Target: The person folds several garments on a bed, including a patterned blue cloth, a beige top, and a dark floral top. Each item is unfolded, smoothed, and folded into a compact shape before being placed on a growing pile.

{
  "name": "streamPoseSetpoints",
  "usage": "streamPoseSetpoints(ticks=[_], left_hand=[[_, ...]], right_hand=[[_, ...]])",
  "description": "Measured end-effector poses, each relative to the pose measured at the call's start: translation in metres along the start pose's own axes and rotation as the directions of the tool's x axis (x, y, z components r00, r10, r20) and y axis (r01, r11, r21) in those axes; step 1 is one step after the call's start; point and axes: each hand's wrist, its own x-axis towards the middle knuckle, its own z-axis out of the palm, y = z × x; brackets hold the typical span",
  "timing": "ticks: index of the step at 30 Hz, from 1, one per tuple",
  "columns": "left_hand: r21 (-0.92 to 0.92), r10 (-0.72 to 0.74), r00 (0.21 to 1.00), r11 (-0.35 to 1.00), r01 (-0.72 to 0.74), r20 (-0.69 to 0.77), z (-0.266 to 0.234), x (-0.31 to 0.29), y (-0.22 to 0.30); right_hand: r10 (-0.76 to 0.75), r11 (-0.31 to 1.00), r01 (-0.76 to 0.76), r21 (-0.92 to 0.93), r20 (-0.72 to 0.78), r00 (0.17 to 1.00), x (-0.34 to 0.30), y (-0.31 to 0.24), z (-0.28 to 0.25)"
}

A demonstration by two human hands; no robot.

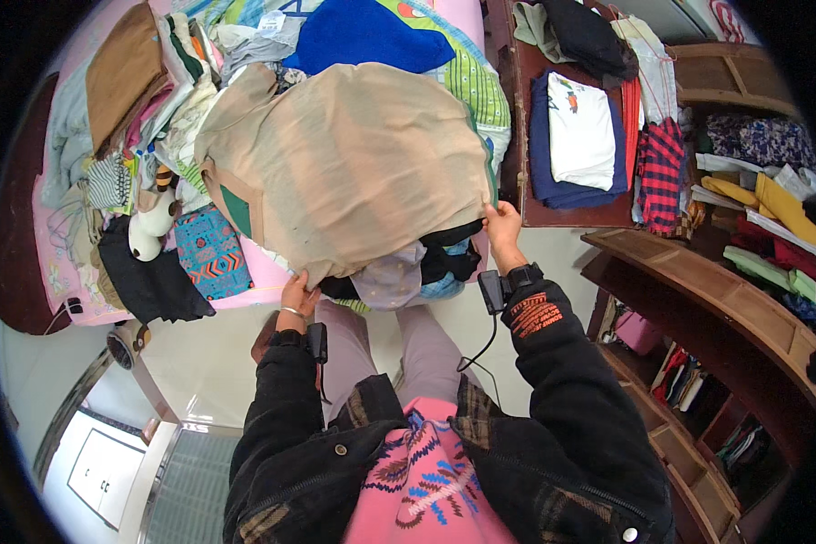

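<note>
A beige shirt (354, 168) with green trim lies spread over the heap of clothes on the bed. My left hand (297, 297) pinches its near left edge, with a bracelet on the wrist. At the near right corner, my right hand (501, 227) grips the shirt by its green-trimmed edge. Under the shirt's near side, a pale lavender cloth (390, 279) and black cloth (451, 258) stick out. Beyond it lies a blue knitted garment (363, 38). A blue patterned folded cloth (212, 254) and a black cloth (145, 276) are left of my left hand.
A pile of folded clothes topped by a brown one (127, 72) stands at the left, near a white plush toy (151, 227). On the right, a dark red wooden surface (567, 216) bears a folded white T-shirt (582, 131). Open wooden cabinet doors (698, 295) and filled shelves stand beyond.
</note>
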Motion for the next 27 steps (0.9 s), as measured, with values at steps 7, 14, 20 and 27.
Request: streamPoseSetpoints(ticks=[7, 14, 20, 27], left_hand=[[-0.051, 0.121, 0.965, 0.989, -0.137, -0.232, -0.008, -0.009, -0.002], [-0.066, 0.467, 0.884, 0.882, -0.466, 0.007, -0.019, -0.113, 0.039], [-0.083, 0.619, 0.778, 0.785, -0.614, 0.104, -0.045, -0.234, 0.085], [0.222, 0.559, 0.808, 0.825, -0.52, -0.187, -0.112, -0.208, 0.048]], right_hand=[[-0.019, 0.998, 0.022, 0.067, -0.051, 0.999, -0.01, -0.011, -0.009], [-0.155, 0.864, -0.053, 0.501, 0.364, 0.918, -0.043, -0.098, -0.072], [-0.168, 0.908, -0.108, 0.405, 0.587, 0.792, -0.086, -0.118, -0.12], [0.307, 0.908, -0.42, 0.0, 0.681, 0.665, -0.11, -0.029, -0.112]])
